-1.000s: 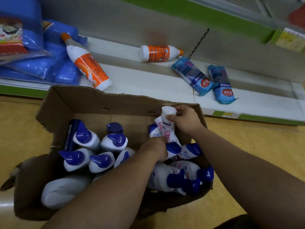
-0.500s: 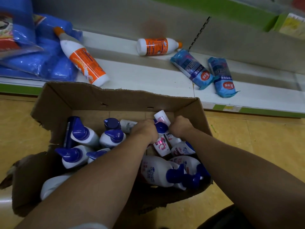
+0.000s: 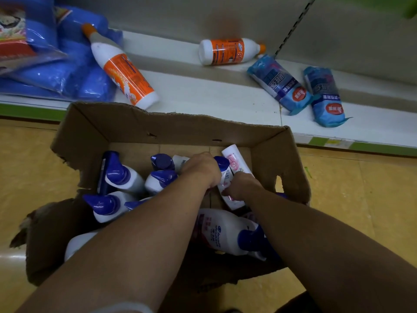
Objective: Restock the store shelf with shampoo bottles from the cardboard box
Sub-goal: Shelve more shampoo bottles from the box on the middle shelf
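Note:
An open cardboard box (image 3: 126,129) sits on the floor in front of the low white shelf (image 3: 209,96). It holds several white shampoo bottles with blue caps (image 3: 121,179); one large bottle (image 3: 221,231) lies on its side near me. Both my hands reach into the box's far right part. My left hand (image 3: 203,169) is curled over a blue-capped bottle (image 3: 222,163). My right hand (image 3: 242,186) grips a slim white bottle with pink print (image 3: 234,159). The fingers of both hands are hidden among the bottles.
On the shelf lie two orange-and-white bottles (image 3: 123,73) (image 3: 228,51), two blue packets (image 3: 278,83) (image 3: 325,96) and blue wrapped packs (image 3: 45,62) at the left. Yellow floor tiles (image 3: 361,199) surround the box. The box's left wall is torn.
The right hand held a slim white bottle up at the box's far rim; both hands have since dropped lower into the box among the bottles. The view moved closer.

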A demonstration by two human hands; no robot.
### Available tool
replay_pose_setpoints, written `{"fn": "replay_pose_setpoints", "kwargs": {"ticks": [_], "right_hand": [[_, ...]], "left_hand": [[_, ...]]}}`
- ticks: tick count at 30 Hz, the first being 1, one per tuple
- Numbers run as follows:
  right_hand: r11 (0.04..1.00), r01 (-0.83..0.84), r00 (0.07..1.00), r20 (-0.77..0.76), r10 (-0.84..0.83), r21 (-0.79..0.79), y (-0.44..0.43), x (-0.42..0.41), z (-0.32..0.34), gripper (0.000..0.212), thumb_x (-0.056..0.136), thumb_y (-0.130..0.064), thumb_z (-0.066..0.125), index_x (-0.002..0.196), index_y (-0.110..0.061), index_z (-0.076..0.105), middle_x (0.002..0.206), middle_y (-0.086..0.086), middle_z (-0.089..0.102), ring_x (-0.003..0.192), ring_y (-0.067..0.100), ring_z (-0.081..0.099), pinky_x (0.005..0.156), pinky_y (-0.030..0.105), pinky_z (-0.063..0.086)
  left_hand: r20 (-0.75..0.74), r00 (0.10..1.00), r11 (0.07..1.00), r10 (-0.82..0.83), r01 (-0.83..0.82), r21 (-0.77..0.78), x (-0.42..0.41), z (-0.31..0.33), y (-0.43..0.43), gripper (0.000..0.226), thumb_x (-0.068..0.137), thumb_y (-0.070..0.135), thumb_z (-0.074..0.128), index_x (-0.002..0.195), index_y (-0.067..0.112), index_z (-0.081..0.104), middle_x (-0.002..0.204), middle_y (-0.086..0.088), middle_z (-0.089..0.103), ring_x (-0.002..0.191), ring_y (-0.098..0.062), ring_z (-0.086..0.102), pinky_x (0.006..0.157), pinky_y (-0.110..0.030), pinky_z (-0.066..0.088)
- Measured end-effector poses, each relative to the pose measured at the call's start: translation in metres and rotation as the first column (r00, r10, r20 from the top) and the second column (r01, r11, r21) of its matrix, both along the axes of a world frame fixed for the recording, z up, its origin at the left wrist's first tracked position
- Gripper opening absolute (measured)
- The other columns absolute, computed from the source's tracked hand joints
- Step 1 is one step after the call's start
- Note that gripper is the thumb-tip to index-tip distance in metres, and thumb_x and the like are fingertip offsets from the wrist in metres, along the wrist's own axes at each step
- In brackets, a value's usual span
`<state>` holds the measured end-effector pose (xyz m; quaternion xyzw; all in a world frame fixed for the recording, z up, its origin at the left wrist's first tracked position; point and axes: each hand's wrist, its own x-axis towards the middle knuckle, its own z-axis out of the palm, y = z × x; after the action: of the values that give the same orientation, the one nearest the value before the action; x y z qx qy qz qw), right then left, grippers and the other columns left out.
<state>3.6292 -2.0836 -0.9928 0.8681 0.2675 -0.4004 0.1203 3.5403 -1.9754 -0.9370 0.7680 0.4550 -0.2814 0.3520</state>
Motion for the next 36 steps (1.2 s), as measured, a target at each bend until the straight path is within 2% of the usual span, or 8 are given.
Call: {"fn": "replay_pose_setpoints", "kwargs": {"ticks": [8, 10, 13, 17, 22, 28, 33, 36], "right_hand": [[0.986, 0.163, 0.982, -0.097, -0.159, 0.038, 0.003, 0.002, 0.001, 0.06, 0.071, -0.042, 0.081, 0.118, -0.01, 0.063, 0.107, 0.009, 0.068, 0.1, 0.023, 0.065, 0.087, 0.034, 0.055], [0.97, 0.236, 0.965, -0.129, -0.227, 0.056, 0.003, 0.005, 0.004, 0.051, 0.069, -0.032, 0.082, 0.111, -0.009, 0.063, 0.104, 0.009, 0.067, 0.094, 0.022, 0.065, 0.076, 0.033, 0.057], [0.925, 0.373, 0.915, -0.192, -0.354, 0.071, 0.005, 0.013, 0.017, 0.052, 0.074, -0.02, 0.079, 0.118, -0.012, 0.053, 0.111, 0.012, 0.064, 0.095, 0.025, 0.065, 0.064, 0.031, 0.053], [0.913, 0.401, 0.895, -0.243, -0.375, 0.068, 0.01, 0.029, 0.034, 0.044, 0.077, -0.02, 0.079, 0.112, -0.006, 0.058, 0.102, 0.013, 0.067, 0.092, 0.028, 0.069, 0.086, 0.041, 0.06], [0.904, 0.41, 0.892, -0.259, -0.37, 0.123, 0.014, 0.04, 0.075, 0.032, 0.082, -0.023, 0.073, 0.104, -0.002, 0.066, 0.102, 0.017, 0.072, 0.088, 0.029, 0.07, 0.085, 0.043, 0.06], [0.812, 0.553, 0.804, -0.376, -0.461, 0.186, 0.004, 0.022, 0.159, 0.043, 0.066, -0.019, 0.083, 0.104, -0.006, 0.067, 0.092, 0.015, 0.074, 0.083, 0.033, 0.074, 0.08, 0.053, 0.06], [0.731, 0.627, 0.748, -0.47, -0.468, 0.27, -0.016, -0.002, 0.272, 0.035, 0.072, -0.015, 0.082, 0.104, -0.014, 0.067, 0.091, 0.005, 0.074, 0.081, 0.023, 0.073, 0.068, 0.034, 0.06], [0.691, 0.661, 0.714, -0.529, -0.458, 0.293, -0.033, -0.017, 0.355, 0.038, 0.075, -0.016, 0.082, 0.109, -0.018, 0.067, 0.098, 0.005, 0.074, 0.085, 0.022, 0.073, 0.072, 0.037, 0.061]], "left_hand": [[-0.017, 1.0, 1.0, 0.017, -0.017, 0.009, -0.001, -0.002, 0.003, 0.047, 0.085, 0.012, 0.064, 0.13, 0.011, 0.049, 0.126, -0.013, 0.058, 0.115, -0.033, 0.057, 0.097, -0.044, 0.049], [-0.008, 1.0, 1.0, 0.014, -0.014, 0.019, 0.0, -0.003, 0.004, 0.047, 0.084, 0.012, 0.064, 0.129, 0.011, 0.049, 0.124, -0.013, 0.059, 0.114, -0.032, 0.057, 0.092, -0.04, 0.048], [0.025, 0.999, 1.0, 0.022, -0.022, 0.015, 0.0, -0.004, 0.004, 0.049, 0.082, 0.012, 0.067, 0.128, 0.011, 0.05, 0.122, -0.012, 0.059, 0.109, -0.031, 0.059, 0.083, -0.039, 0.051], [0.084, 0.996, 0.999, 0.04, -0.039, -0.014, 0.002, 0.0, 0.004, 0.06, 0.079, 0.018, 0.075, 0.133, 0.013, 0.049, 0.127, -0.011, 0.058, 0.114, -0.031, 0.058, 0.082, -0.038, 0.052], [0.291, 0.948, 0.992, 0.125, -0.111, -0.065, -0.01, 0.026, 0.01, 0.045, 0.08, 0.018, 0.074, 0.121, 0.019, 0.056, 0.118, -0.007, 0.063, 0.105, -0.027, 0.06, 0.079, -0.034, 0.048], [0.412, 0.893, 0.983, 0.183, -0.167, -0.076, -0.04, 0.112, 0.016, 0.035, 0.074, 0.021, 0.081, 0.104, 0.019, 0.062, 0.104, -0.003, 0.07, 0.095, -0.025, 0.066, 0.086, -0.043, 0.056], [0.43, 0.856, 0.958, 0.286, -0.245, -0.149, -0.069, 0.226, 0.024, 0.049, 0.076, 0.021, 0.082, 0.121, 0.021, 0.062, 0.112, 0.002, 0.071, 0.099, -0.018, 0.067, 0.09, -0.037, 0.055], [0.453, 0.828, 0.944, 0.33, -0.286, -0.165, -0.087, 0.31, 0.024, 0.045, 0.074, 0.021, 0.084, 0.115, 0.023, 0.065, 0.106, 0.003, 0.073, 0.095, -0.016, 0.068, 0.091, -0.041, 0.055]]}}
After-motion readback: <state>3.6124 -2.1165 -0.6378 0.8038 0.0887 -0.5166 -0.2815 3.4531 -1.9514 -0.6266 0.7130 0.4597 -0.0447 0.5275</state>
